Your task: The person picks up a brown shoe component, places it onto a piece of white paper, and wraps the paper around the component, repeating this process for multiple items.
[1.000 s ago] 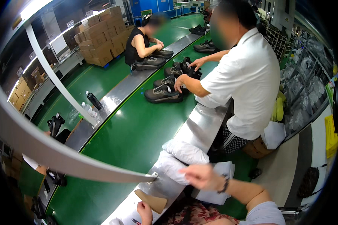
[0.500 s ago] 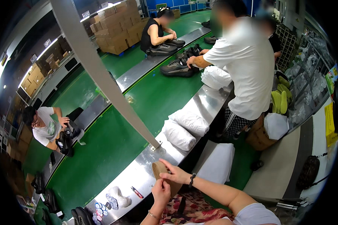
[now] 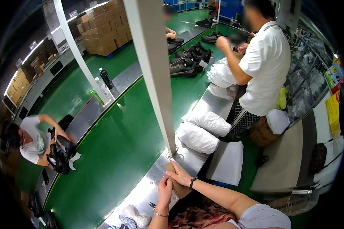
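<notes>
A tan-brown piece with a curved end (image 3: 178,189), like cardboard or a thick roll, is held close to my body over the bench's near edge. My right hand (image 3: 180,175) wraps its fingers over the upper side of it. At its left edge my left hand (image 3: 164,189) is closed in a pinch; what lies between those fingertips is too small to make out. Beside my left wrist, dark-tipped snips (image 3: 152,205) lie on the metal bench (image 3: 141,194), partly hidden. A bundle of white string or cloth (image 3: 135,216) is left of them.
White wrapped bundles (image 3: 198,137) lie farther along the bench by a white post (image 3: 153,76). A green conveyor belt (image 3: 114,152) runs beyond, with dark shoes (image 3: 183,68) on it. One co-worker (image 3: 265,65) stands at right; another (image 3: 36,141) handles shoes across the belt.
My view has shifted, so bench, post and bundles sit differently. Both hands stay on the brown piece, which has tilted. The co-worker at right has straightened and raised a hand from the shoes.
</notes>
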A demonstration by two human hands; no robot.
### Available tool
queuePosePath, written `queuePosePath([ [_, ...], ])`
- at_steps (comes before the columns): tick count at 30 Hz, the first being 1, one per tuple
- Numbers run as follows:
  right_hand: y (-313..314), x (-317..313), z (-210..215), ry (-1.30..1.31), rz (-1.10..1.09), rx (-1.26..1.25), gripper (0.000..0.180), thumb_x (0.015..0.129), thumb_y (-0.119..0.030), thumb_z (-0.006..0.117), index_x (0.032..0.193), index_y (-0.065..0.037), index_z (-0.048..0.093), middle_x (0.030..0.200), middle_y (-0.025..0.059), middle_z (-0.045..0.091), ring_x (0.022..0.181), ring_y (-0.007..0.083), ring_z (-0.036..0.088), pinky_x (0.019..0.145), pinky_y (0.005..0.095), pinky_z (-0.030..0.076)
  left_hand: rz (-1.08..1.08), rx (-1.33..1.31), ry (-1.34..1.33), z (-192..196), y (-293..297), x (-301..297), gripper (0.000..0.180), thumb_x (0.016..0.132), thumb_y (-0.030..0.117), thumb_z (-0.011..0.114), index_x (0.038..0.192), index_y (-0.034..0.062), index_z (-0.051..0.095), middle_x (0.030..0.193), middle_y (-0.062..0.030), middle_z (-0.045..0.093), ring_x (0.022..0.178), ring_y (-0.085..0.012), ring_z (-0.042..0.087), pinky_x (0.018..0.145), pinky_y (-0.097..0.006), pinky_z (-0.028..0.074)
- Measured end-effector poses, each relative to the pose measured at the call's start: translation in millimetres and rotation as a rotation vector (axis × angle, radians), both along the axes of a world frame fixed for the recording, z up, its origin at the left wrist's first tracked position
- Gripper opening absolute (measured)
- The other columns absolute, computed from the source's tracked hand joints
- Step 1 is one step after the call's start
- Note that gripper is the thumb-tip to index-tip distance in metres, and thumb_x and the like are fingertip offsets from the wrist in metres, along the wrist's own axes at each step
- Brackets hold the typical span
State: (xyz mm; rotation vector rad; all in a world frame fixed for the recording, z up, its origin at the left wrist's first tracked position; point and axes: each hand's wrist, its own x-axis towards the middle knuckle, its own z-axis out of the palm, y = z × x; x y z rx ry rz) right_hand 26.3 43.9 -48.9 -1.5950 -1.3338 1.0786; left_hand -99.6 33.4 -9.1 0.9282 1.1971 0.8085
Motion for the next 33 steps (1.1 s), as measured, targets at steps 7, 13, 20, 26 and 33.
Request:
queuePosePath([
  [7, 1, 11, 62, -0.486, 0.127, 0.228, 0.052, 0.084, -0.033, 0.051, 0.123, 0.0, 0.043, 0.108, 0.0251, 0.055, 0.098, 0.0362, 0.054, 0.085, 0.0411, 0.044, -0.046, -0.196, -0.095, -67, 24, -23, 0.016, 0.086, 0.008, 0.047, 0.084, -0.0039, 0.058, 0.075, -0.0073, 0.059, 0.063, -0.015, 0.059, 0.057, -0.028, 0.052],
  [13, 86, 231, 208, -1.077, -0.456, 0.097, 0.05, 0.078, -0.007, 0.048, 0.127, -0.01, 0.04, 0.08, 0.0197, 0.063, 0.072, 0.0357, 0.061, 0.064, 0.0451, 0.048, -0.074, -0.252, -0.072, -62, 37, -29, 0.014, 0.085, 0.007, 0.047, 0.08, -0.003, 0.056, 0.073, -0.0077, 0.059, 0.062, -0.0147, 0.059, 0.054, -0.027, 0.05],
  [20, 222, 339, 335, -1.049, -0.591, -0.191, 0.067, 0.081, -0.01, 0.052, 0.139, -0.013, 0.017, 0.099, 0.0265, 0.06, 0.084, 0.0362, 0.063, 0.063, 0.0427, 0.05, -0.005, -0.228, -0.049, -66, 31, -29, 0.015, 0.084, 0.008, 0.051, 0.084, -0.0065, 0.055, 0.074, -0.0114, 0.06, 0.063, -0.0194, 0.061, 0.056, -0.03, 0.054],
  [26, 236, 351, 272, -1.219, -0.533, -0.261, 0.052, 0.077, -0.002, 0.048, 0.128, -0.01, 0.039, 0.097, 0.0233, 0.062, 0.083, 0.0338, 0.064, 0.064, 0.0439, 0.052, 0.035, -0.198, -0.027, -64, 18, -32, 0.012, 0.084, 0.006, 0.049, 0.084, -0.0049, 0.055, 0.073, -0.0094, 0.058, 0.063, -0.0188, 0.061, 0.058, -0.032, 0.054],
  [33, 225, 360, 253, -1.081, -0.711, -0.056, 0.037, 0.08, -0.012, 0.046, 0.115, -0.01, 0.056, 0.121, 0.016, 0.054, 0.108, 0.0305, 0.055, 0.088, 0.0442, 0.045, 0.023, -0.164, 0.107, -72, -6, -36, 0.033, 0.089, 0.024, 0.047, 0.112, 0.0004, 0.047, 0.098, -0.0106, 0.055, 0.092, -0.0205, 0.054, 0.08, -0.033, 0.045],
])
